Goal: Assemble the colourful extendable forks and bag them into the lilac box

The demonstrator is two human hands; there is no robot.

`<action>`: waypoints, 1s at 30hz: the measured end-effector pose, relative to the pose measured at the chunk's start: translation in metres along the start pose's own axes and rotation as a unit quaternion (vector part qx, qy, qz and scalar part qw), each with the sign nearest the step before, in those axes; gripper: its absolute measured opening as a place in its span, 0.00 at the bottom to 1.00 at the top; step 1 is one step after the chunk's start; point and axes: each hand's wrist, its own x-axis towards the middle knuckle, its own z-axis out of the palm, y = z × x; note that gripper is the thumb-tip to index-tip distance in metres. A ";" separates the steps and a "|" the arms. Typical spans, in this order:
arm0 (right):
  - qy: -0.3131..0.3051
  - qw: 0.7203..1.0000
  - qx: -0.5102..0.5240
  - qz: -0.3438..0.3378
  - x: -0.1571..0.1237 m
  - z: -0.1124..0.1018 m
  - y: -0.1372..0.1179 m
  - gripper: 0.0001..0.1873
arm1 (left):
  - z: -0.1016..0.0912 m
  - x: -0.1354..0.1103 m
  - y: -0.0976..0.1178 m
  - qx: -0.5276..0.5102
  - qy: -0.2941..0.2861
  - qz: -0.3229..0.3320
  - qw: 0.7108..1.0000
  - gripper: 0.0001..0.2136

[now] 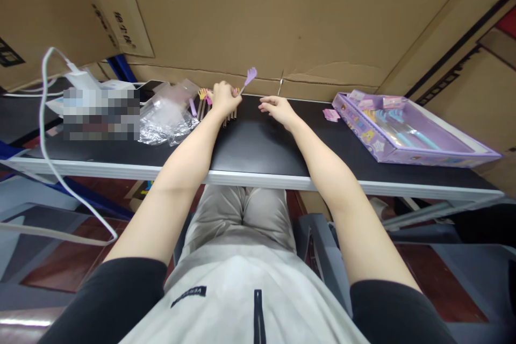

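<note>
My left hand [223,99] is closed around a back scratcher [250,75] with a purple hand-shaped head, which points up and to the right. Beneath and beside this hand, several more back scratchers [202,94] with yellow and pink heads lie in a row on the black table, partly hidden by the fingers. My right hand [279,110] hovers a short way to the right, fingers loosely stretched and apart, with nothing visible in them. A purple display box [379,148] on the right holds several back scratchers [415,131] with blue and yellow heads.
Crumpled clear plastic bags [165,118] lie left of my left hand, near a white cable [43,102]. A small pink piece [331,115] rests beside the box. Cardboard [258,16] stands along the table's back; a metal strip [258,178] edges its front.
</note>
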 end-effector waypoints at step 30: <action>0.051 0.975 0.190 0.108 -0.014 0.000 -0.021 0.12 | -0.006 -0.003 -0.022 0.099 -0.215 -0.091 0.967 0.35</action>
